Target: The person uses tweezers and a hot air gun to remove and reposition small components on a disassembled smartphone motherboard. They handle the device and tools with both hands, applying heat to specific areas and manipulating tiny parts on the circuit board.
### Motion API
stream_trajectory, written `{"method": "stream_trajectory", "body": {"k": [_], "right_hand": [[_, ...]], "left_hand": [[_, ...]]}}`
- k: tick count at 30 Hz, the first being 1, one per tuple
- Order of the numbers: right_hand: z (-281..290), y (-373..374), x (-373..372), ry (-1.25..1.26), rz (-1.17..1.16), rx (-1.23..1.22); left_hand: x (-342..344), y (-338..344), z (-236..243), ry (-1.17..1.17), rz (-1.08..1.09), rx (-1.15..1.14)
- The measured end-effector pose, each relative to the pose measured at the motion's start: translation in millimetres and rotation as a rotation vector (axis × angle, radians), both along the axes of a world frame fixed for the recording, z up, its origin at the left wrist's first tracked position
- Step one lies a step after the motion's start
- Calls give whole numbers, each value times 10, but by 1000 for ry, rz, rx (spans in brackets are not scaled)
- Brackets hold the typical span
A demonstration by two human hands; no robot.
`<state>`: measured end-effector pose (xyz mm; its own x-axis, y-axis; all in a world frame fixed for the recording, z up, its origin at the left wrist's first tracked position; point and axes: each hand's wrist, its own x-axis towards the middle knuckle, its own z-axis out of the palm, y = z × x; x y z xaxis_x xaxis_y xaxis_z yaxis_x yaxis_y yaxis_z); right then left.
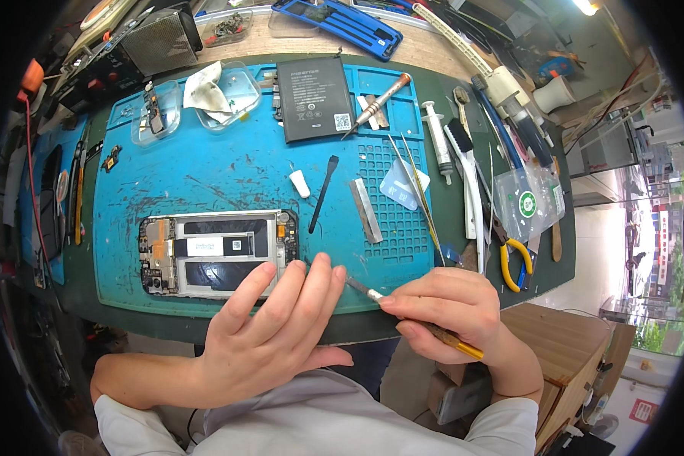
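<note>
So the left hand (273,323) is flat-ish with its back up, fingers a bit spread, thumb out to the side, holding nothing. The right hand (456,311) is pinching a slim tool (457,342), thin tip right by the left index finger; can't tell if they touch. Opened-up phone (219,272) lies on the blue mat (281,178), just past the left hand, whose fingers overlap its near right corner. Can't tell if they're touching it either. Yellow-handled pliers (518,262) sit off to the right. Further up: tweezers (419,188), a syringe (438,144), then a black battery (315,95) with a screwdriver (384,102) beside it. Blue frame (342,26) way at the back.
</note>
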<state>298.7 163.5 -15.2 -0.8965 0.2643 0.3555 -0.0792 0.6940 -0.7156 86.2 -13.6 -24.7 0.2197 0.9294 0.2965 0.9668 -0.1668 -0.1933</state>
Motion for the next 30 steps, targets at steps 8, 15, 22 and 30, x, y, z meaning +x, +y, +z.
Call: {"method": "stream_trajectory", "body": {"k": [8, 15, 22, 30], "right_hand": [[8, -16, -15, -3, -10, 47], [22, -28, -32, -18, -6, 92], [14, -29, -27, -17, -8, 79], [1, -5, -14, -6, -14, 56]], "left_hand": [[-8, 10, -13, -28, -4, 15], [-21, 23, -10, -46, -16, 17], [-22, 23, 12, -73, -14, 13], [-30, 27, 11, -26, -17, 8]]}}
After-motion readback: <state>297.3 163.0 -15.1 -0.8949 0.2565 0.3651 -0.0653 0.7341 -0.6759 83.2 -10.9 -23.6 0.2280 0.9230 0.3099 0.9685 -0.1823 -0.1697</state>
